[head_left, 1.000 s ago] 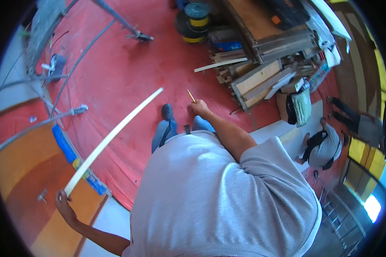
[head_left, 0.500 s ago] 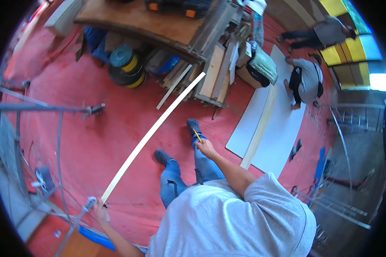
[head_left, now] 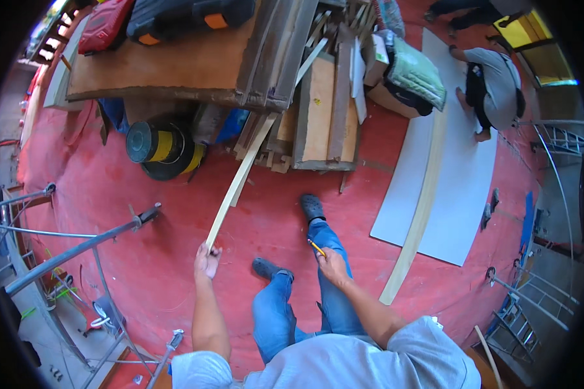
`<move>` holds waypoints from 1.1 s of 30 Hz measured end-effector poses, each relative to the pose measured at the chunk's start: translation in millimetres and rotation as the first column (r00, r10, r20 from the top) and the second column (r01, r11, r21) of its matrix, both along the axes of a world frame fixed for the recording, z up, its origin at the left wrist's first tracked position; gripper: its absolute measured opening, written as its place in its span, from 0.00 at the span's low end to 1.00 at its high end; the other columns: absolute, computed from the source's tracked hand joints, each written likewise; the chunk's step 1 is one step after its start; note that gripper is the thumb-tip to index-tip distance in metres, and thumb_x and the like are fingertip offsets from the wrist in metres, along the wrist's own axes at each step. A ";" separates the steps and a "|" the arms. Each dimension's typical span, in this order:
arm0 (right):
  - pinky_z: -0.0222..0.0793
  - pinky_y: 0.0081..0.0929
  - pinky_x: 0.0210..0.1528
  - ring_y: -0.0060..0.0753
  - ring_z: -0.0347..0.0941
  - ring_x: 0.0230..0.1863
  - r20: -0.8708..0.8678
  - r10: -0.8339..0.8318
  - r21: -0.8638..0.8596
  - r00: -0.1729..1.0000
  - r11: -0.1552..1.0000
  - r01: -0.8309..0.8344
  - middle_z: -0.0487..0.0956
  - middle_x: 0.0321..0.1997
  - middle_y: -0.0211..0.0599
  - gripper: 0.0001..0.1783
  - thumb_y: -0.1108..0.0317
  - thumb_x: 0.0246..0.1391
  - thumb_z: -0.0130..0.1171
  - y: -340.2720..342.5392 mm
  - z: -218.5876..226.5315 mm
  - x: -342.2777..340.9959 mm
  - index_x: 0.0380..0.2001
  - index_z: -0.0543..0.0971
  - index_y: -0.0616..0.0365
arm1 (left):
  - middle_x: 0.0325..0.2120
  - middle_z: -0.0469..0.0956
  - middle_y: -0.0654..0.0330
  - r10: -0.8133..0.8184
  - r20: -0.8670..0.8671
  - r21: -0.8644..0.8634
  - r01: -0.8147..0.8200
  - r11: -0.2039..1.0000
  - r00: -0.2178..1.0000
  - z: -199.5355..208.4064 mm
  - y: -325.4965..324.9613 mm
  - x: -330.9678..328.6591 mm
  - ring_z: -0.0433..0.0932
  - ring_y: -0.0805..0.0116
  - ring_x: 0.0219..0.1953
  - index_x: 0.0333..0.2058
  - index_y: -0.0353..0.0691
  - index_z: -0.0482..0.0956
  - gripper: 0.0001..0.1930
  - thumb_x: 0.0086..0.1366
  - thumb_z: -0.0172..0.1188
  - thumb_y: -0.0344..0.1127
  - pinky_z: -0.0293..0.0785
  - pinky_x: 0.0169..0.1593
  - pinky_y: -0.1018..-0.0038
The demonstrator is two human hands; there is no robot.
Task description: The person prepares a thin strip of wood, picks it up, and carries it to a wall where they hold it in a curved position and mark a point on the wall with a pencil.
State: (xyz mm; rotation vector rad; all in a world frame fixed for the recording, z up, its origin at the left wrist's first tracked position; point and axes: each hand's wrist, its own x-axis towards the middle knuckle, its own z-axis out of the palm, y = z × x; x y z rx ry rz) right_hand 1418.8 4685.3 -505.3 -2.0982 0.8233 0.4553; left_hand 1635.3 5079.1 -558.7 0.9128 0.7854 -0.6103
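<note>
The left grip (head_left: 207, 260) pinches the near end of a long wood strip (head_left: 240, 176) between thumb and fingers, in front of the body and left of the legs. The strip is narrow, flat and pale cream, with a smooth face and clean, straight-cut sides; it looks slightly bowed, though the lens bends edges. It slants up and away to the right, toward the bench corner, where its far end is hard to make out. The right grip (head_left: 333, 266), fingers curled in, closes on a short yellow pencil (head_left: 316, 247) above the right leg, its tip pointing away from the body to the upper left.

Just beside the strip, partly beneath it, lies a second pale strip (head_left: 237, 198). Below is a red floor covering (head_left: 175, 285), wrinkled and scuffed, with the person's dark clogs (head_left: 311, 206) on it. Ahead stands a bench (head_left: 175, 61) with a worn brown top, carrying a red case (head_left: 107, 24) and a dark case with orange latches (head_left: 188, 16). A black and yellow spool (head_left: 150, 142) sits near its front edge, and a lumber pile (head_left: 324, 110) spreads to its right.

Farther right, a long pale board (head_left: 428, 175) lies along a white panel (head_left: 464, 175), where a co-worker (head_left: 499, 91) crouches. Metal tubing (head_left: 84, 251) crosses the left side, and more metal frames (head_left: 529, 301) stand at the right.
</note>
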 end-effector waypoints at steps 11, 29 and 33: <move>0.73 0.46 0.37 0.52 0.77 0.35 -0.078 0.139 -0.108 0.987 0.983 -0.147 0.79 0.32 0.45 0.07 0.68 0.51 0.58 -5.9 -3.7 19.4 0.33 0.80 0.57 | 0.21 0.71 0.61 0.081 -0.056 -0.041 -0.084 0.996 0.995 -179.5 -110.4 151.4 0.70 0.67 0.24 0.37 0.44 0.73 0.10 0.71 0.54 0.44 0.75 0.50 0.58; 0.73 0.44 0.36 0.49 0.77 0.34 -0.157 0.138 -0.128 0.978 0.979 -0.159 0.79 0.32 0.42 0.07 0.64 0.50 0.62 -6.4 -11.1 36.5 0.32 0.81 0.53 | 0.16 0.60 0.68 0.144 -0.198 -0.037 -0.154 0.987 0.970 -206.5 -157.0 111.0 0.58 0.76 0.17 0.32 0.45 0.71 0.11 0.72 0.55 0.43 0.76 0.43 0.68; 0.73 0.44 0.36 0.49 0.78 0.34 -0.121 0.169 -0.131 0.978 0.974 -0.185 0.80 0.32 0.41 0.08 0.63 0.50 0.62 -5.0 -14.2 34.7 0.32 0.81 0.54 | 0.16 0.63 0.65 0.160 -0.195 -0.070 -0.177 0.982 0.968 -235.6 -127.8 154.2 0.61 0.74 0.18 0.36 0.43 0.75 0.08 0.72 0.55 0.41 0.74 0.46 0.66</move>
